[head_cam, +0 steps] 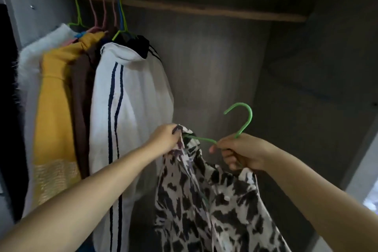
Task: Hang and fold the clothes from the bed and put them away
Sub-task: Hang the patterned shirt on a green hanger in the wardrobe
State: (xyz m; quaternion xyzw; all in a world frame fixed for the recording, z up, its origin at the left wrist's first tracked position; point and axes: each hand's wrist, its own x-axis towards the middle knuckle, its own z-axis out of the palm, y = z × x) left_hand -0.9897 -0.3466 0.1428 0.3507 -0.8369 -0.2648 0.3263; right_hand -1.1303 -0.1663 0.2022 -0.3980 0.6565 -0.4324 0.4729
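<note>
Patterned shirt on a green hanger, held below the wardrobe rail.

I see my left hand (166, 137) pinching the black-and-white shirt (206, 196) at its shoulder, fingers curled on the cloth, while my right hand (239, 152) grips the green hanger (244, 120) at its neck, hook up and well below the wooden rail (194, 9). Four garments crowd the rail's left end: a fluffy white one (27, 67), a yellow one (54, 96), a brown one (81, 92) and a white jacket with dark stripes (133, 98), just beside my left hand. I count about five hanger hooks there.
</note>
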